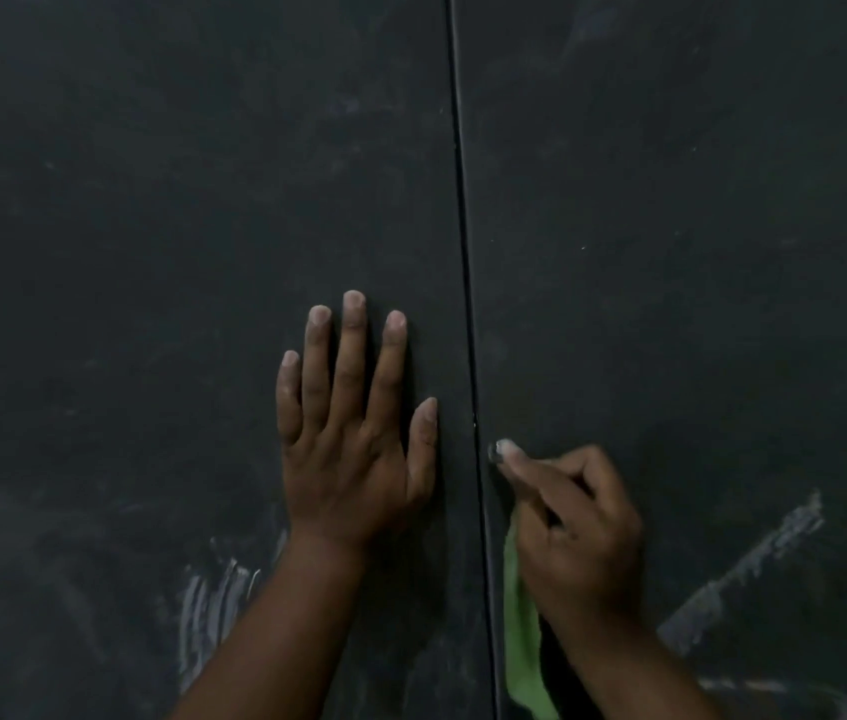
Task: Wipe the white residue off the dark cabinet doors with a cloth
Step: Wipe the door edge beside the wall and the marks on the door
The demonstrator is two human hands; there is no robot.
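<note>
Left hand [353, 439] flat on the left door [151, 252], right hand [574, 532] gripping the green cloth [520, 641] by the seam [468, 304], nearest the white streak [743, 574] slanting up towards the right door's [696, 226] outer edge.

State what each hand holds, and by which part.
The left hand holds nothing; it lies flat on the left door. The right hand grips the green cloth by its upper end; the rest hangs below.
</note>
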